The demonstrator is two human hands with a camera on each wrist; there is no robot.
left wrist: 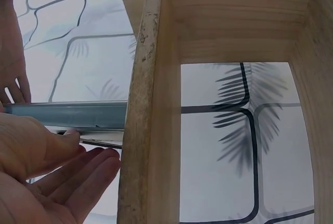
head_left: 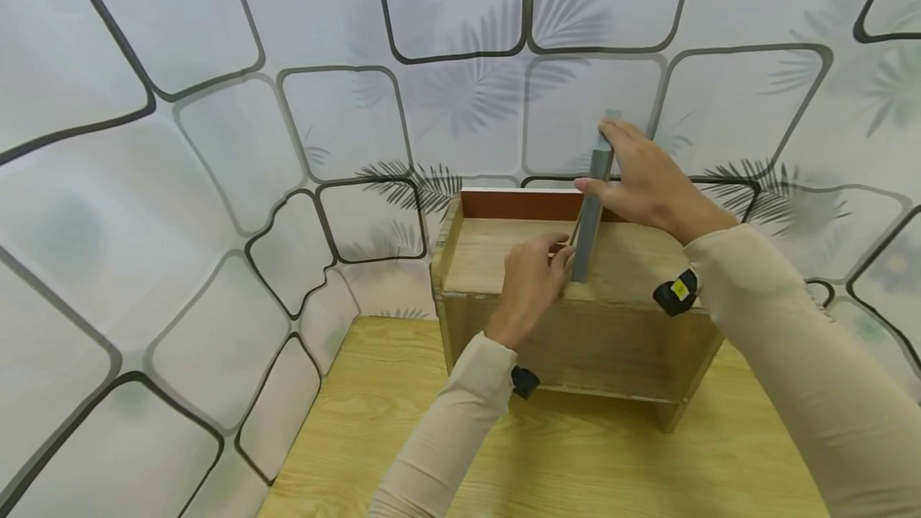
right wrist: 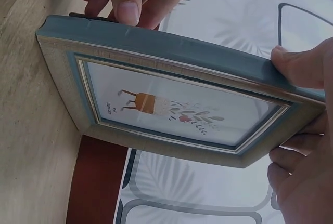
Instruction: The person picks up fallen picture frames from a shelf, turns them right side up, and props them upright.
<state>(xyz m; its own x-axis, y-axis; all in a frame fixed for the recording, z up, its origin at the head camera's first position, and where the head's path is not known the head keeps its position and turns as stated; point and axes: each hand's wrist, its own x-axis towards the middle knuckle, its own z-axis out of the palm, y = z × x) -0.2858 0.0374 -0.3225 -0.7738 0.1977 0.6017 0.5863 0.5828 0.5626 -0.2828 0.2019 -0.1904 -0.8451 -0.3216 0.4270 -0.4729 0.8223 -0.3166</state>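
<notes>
A picture frame with blue-grey edges stands upright, edge toward me, on a small wooden shelf. Its picture of an orange-and-white legged figure with leaves and flowers shows in the right wrist view. My right hand grips the frame's upper end, the thumb on the near edge and fingers behind. Low down, my left hand pinches at the frame's back side, where a thin flap sticks out. The left thumb lies along the edge in the right wrist view. How the flap joins the frame is hidden.
The shelf has a raised left side, a reddish-brown back strip and an open compartment below. It stands on a yellow wood-grain table. Patterned cloth walls rise close behind and to the left.
</notes>
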